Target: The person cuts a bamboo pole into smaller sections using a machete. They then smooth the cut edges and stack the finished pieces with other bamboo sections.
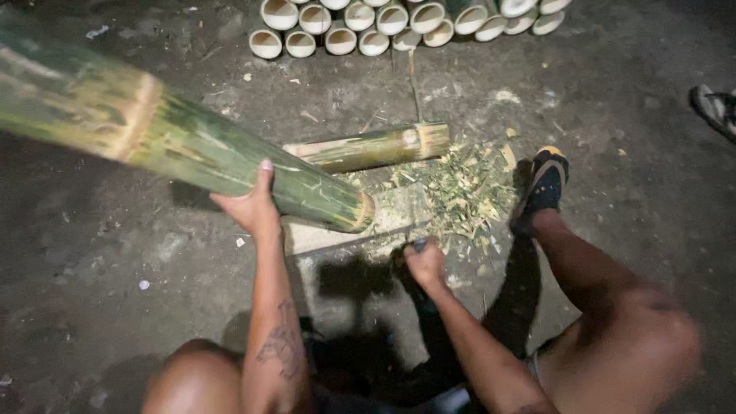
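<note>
Cut tubes point(360, 31) stacked far, short bamboo piece point(368, 147) and chips point(460, 188) ahead, my left hand point(249, 207) grasping green bamboo pole point(192, 142), right hand point(424, 262) clenched on dark handle point(419, 245).

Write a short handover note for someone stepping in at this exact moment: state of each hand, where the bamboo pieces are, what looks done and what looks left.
Left hand: gripping the long green bamboo pole, whose cut end rests on a flat block on the ground.
Right hand: closed on a tool handle; the tool itself is hidden.
Nearby: a shorter bamboo section lies behind the block, chips are scattered to the right by the sandalled foot.
Done: a stack of cut bamboo tubes stands at the top.
Left: most of the long pole is uncut.
</note>
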